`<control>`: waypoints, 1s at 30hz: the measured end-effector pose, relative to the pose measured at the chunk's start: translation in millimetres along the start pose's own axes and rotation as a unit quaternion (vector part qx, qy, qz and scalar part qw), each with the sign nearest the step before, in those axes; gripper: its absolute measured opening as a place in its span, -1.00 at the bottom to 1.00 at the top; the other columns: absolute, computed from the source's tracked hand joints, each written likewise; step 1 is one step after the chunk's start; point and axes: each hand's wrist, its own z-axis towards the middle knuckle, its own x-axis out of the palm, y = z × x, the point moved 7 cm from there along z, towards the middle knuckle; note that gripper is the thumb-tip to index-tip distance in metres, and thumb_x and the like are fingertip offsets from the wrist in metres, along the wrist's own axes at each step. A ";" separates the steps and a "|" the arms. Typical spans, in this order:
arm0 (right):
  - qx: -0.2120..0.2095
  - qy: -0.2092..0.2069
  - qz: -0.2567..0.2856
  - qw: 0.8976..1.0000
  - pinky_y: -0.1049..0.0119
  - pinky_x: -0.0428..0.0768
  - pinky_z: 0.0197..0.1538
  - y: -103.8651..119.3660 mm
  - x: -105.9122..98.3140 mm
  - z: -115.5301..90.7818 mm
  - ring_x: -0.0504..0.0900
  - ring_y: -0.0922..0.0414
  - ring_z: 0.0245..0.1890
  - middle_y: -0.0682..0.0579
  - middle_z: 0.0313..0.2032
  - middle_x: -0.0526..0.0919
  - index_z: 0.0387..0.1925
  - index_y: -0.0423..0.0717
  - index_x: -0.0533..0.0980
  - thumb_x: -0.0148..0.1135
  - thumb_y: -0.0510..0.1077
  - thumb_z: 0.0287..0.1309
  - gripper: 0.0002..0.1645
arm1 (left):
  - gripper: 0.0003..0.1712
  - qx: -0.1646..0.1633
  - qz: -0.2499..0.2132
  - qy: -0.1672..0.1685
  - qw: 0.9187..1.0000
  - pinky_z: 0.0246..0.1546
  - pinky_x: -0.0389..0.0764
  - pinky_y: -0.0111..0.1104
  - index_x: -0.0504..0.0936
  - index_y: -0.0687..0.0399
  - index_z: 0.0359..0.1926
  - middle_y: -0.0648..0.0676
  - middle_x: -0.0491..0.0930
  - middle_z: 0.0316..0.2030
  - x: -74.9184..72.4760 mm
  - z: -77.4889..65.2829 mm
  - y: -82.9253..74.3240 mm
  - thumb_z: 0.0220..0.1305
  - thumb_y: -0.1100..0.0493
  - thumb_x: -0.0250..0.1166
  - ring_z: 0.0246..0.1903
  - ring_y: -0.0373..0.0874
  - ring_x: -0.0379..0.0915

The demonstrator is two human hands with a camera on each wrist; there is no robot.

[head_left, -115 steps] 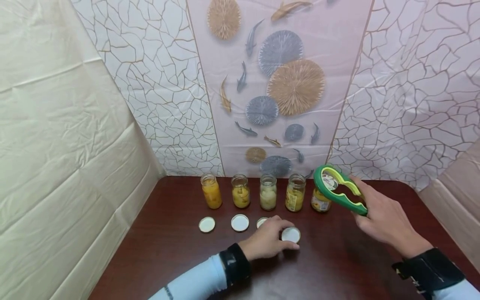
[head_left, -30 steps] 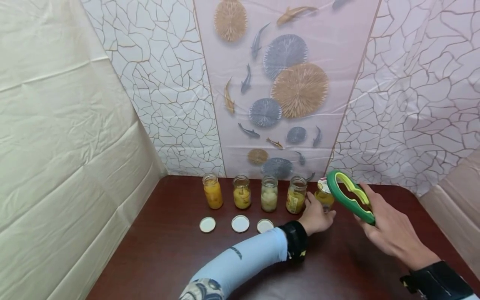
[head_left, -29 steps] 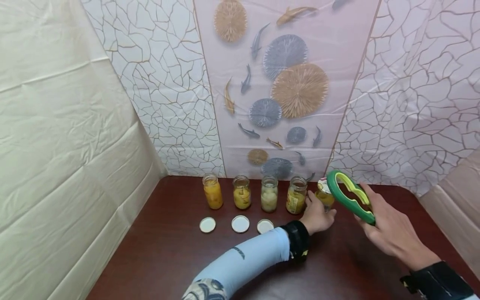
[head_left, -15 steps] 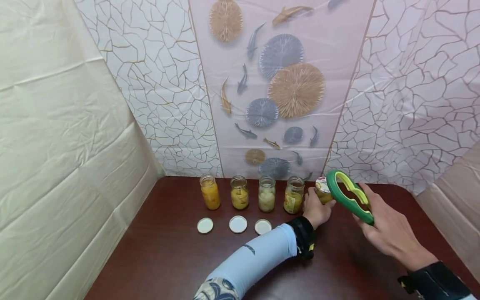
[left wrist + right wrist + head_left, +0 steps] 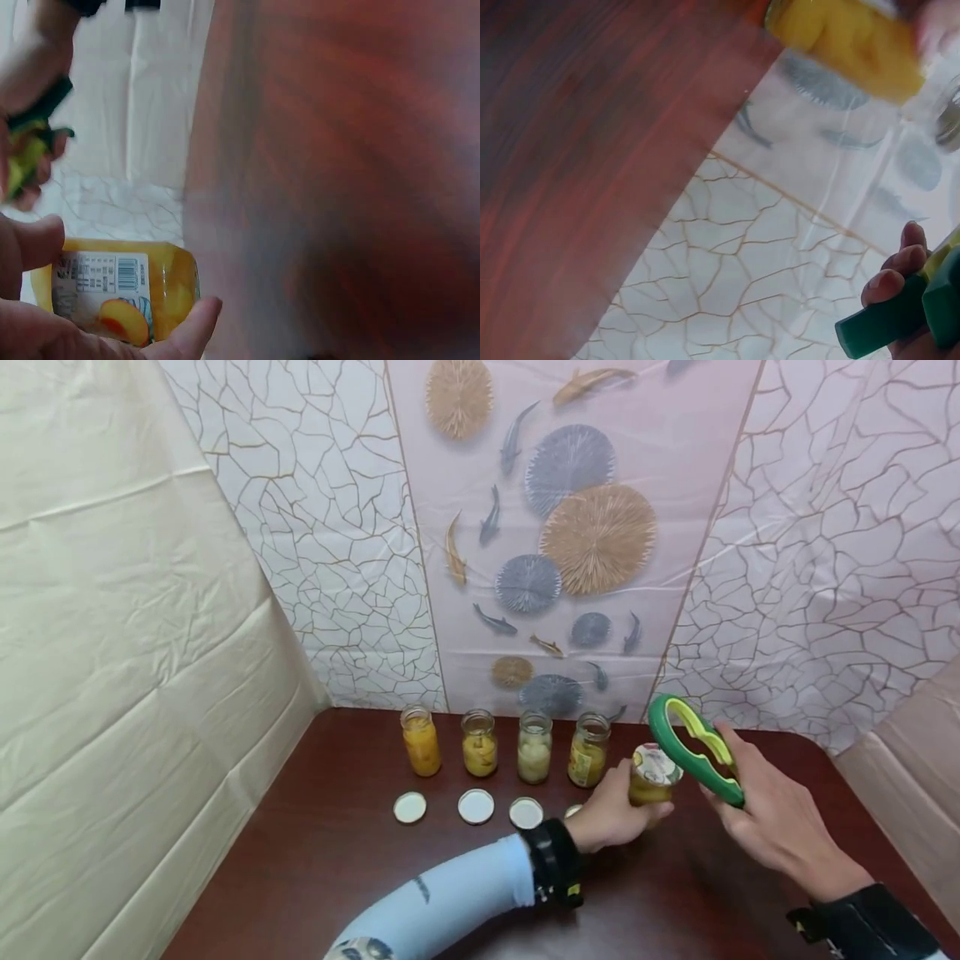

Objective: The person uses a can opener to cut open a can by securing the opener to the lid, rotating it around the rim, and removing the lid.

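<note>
My left hand (image 5: pixel 611 810) grips the lidded glass jar (image 5: pixel 651 792) round its side and holds it raised. Yellow fruit fills this jar, and its label (image 5: pixel 112 292) shows a peach in the left wrist view. A patterned white lid (image 5: pixel 656 764) sits on top. Just to the right, my right hand (image 5: pixel 776 814) holds a green jar opener (image 5: pixel 663 733) with a lime-green toothed inner edge. The opener's front end overlaps the lid's edge in the head view; whether they touch, I cannot tell.
Along the table's back stand several lidless jars: orange (image 5: pixel 422 750), yellow (image 5: pixel 480 753), pale (image 5: pixel 534 758) and labelled yellow (image 5: pixel 587 760). Removed lids (image 5: pixel 409 807) lie in a row before them; the rightmost lid (image 5: pixel 573 810) is partly hidden by my left hand. A patterned cloth backdrop (image 5: pixel 360 610) rises behind.
My left hand has left a loose lid on the table, reached right to the lidded jar, and lifted it towards me. My right hand still holds the opener, nearly in place.
</note>
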 end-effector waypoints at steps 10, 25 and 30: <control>-0.037 0.033 -0.006 0.999 0.17 0.42 -0.44 32.2 4.4 1.7 0.44 0.08 -0.26 -0.04 -0.12 0.53 0.63 0.10 -0.06 0.47 -0.15 0.04 0.25 | -0.21 0.021 0.058 0.041 0.997 0.22 0.46 -0.12 0.30 -0.26 0.43 -0.11 0.44 0.22 -29.3 -48.0 12.3 0.28 -0.32 0.35 0.29 -0.14 0.29; -0.057 0.118 -0.045 0.990 0.29 0.35 -0.43 66.2 10.8 4.5 0.42 0.11 -0.28 -0.01 -0.17 0.49 0.61 0.06 -0.01 0.35 -0.23 -0.12 0.25 | -0.22 0.067 0.076 0.032 0.994 0.16 0.49 -0.13 0.25 -0.53 0.45 -0.10 0.35 0.33 -37.3 -59.1 2.2 0.28 -0.28 0.38 0.29 -0.08 0.23; -0.056 0.123 -0.061 0.989 0.32 0.30 -0.47 73.4 9.0 2.8 0.38 0.12 -0.32 0.00 -0.22 0.47 0.60 0.02 0.02 0.34 -0.21 -0.13 0.23 | -0.27 0.065 0.062 0.028 0.996 0.19 0.48 -0.07 0.31 -0.50 0.39 -0.11 0.27 0.40 -37.8 -62.0 -1.4 0.27 -0.27 0.39 0.36 -0.03 0.16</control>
